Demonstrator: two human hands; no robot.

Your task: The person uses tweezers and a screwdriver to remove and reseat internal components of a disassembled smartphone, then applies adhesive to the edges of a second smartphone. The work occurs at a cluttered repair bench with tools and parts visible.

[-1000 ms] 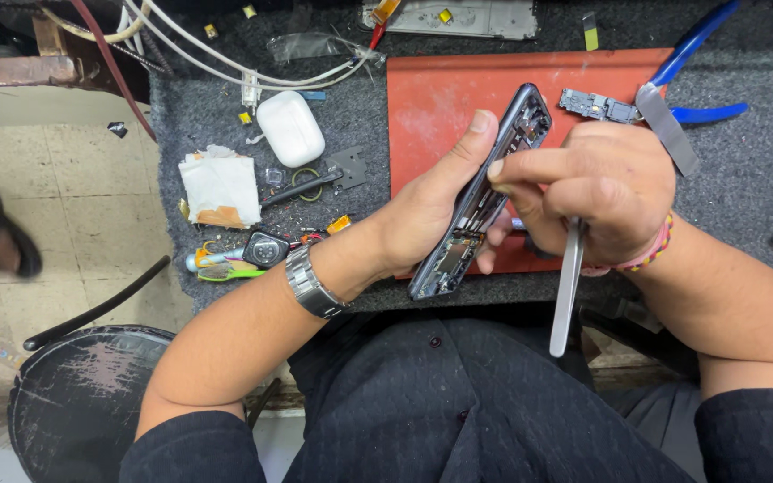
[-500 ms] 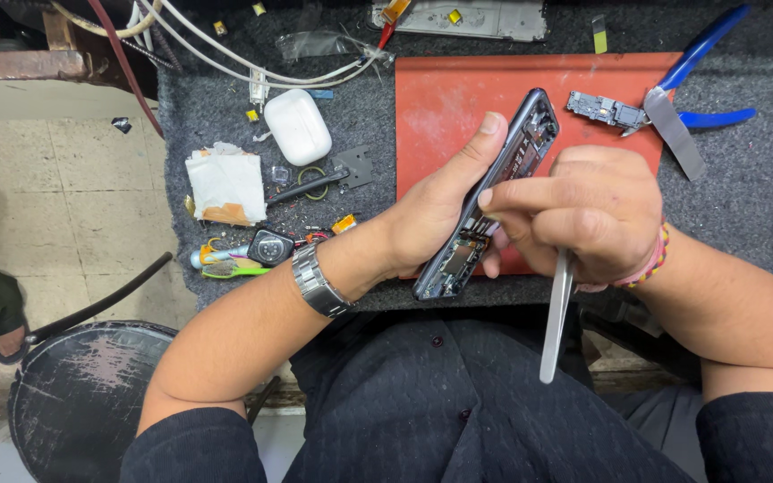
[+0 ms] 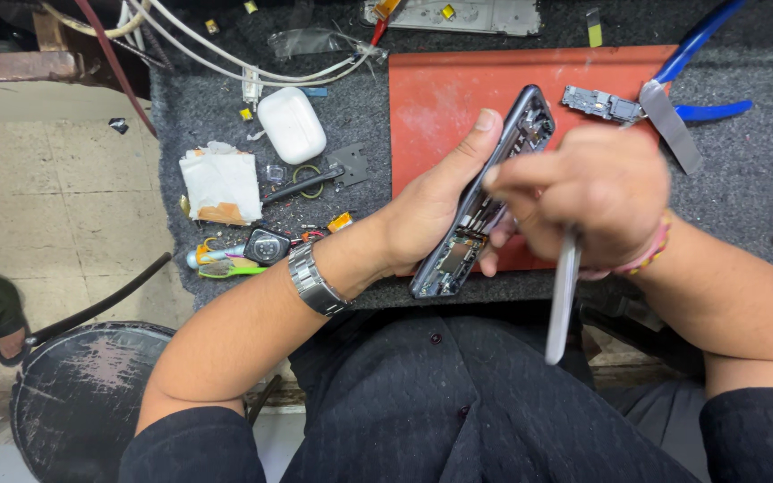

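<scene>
Right hand (image 3: 588, 201) blurred — tool tip hidden

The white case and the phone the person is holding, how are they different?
The white case is small, rounded and closed; the phone is long, dark and opened, with its inner parts showing. The white case lies free on the grey mat, touched by nobody; the phone is gripped in the left hand, tilted over the red pad, while the right hand works at it with a flat metal tool.
</scene>
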